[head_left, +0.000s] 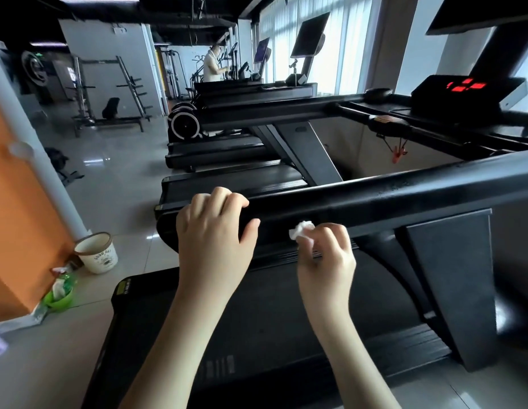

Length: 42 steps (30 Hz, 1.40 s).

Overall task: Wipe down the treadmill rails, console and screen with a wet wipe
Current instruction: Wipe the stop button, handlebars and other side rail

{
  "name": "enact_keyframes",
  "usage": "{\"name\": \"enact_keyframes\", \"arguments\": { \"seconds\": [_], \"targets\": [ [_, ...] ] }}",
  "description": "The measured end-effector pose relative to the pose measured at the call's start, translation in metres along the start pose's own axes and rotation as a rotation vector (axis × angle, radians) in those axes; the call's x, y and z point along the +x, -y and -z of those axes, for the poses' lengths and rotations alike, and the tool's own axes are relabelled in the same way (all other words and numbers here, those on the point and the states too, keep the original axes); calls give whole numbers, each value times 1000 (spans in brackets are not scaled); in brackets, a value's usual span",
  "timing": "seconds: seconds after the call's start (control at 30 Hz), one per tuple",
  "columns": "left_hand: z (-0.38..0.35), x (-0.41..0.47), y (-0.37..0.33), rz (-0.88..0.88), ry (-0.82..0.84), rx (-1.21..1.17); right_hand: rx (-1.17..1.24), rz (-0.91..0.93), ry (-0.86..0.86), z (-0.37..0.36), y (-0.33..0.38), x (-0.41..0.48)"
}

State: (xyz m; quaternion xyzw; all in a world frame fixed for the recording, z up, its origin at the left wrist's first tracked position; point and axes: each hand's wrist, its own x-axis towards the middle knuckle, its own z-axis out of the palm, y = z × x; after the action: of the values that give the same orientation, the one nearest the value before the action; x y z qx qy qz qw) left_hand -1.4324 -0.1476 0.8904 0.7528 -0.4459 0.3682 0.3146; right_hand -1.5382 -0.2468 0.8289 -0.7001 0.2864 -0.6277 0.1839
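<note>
**A:** Where's the wipe right now?

**B:** Just below the centre of the frame. My right hand (326,261) pinches it. The fingers are curled tight round a small crumpled wad of wipe (300,230), pressed to the lower front edge of the near rail (404,193).

**A:** And your other hand?

**B:** My left hand (212,234) wraps the rail's end, left of centre, with the fingers over the top and the thumb on the front face.

**A:** What worries you?

**B:** The wad is so scrunched that I think only a corner touches, so I could leave streaks or miss the top of the rail. If it dries out, it will only smear. It could also slip from my fingertips onto the belt (256,320) below. And the console (463,93), upper right, shows red digits, so it looks live. A wet press there might trigger a button.
</note>
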Motion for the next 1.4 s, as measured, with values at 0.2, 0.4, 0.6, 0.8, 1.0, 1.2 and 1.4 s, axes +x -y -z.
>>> {"name": "enact_keyframes", "arguments": {
  "seconds": [0.2, 0.4, 0.6, 0.8, 1.0, 1.2, 1.4],
  "targets": [
    [0, 0, 0, -3, -5, 7, -7, 35, -165, 5, -1, 29],
    [-1, 0, -2, 10, -9, 9, -131, 170, -142, 13, -8, 66],
    [-3, 2, -12, -59, -3, -28, -124, 275, -58, 10, 1, 55],
    [-10, 10, -32, -152, 88, -91, -157, 77, -192, 29, -18, 69],
    [-21, 11, -35, -133, 59, -60, -74, 120, -105, 25, -19, 52],
    [-25, 11, -40, -97, 13, -64, -113, -4, -172, 29, -31, 42],
    [-25, 11, -44, -84, 19, -31, -77, -40, -208, 32, -45, 47]
  ]
}}
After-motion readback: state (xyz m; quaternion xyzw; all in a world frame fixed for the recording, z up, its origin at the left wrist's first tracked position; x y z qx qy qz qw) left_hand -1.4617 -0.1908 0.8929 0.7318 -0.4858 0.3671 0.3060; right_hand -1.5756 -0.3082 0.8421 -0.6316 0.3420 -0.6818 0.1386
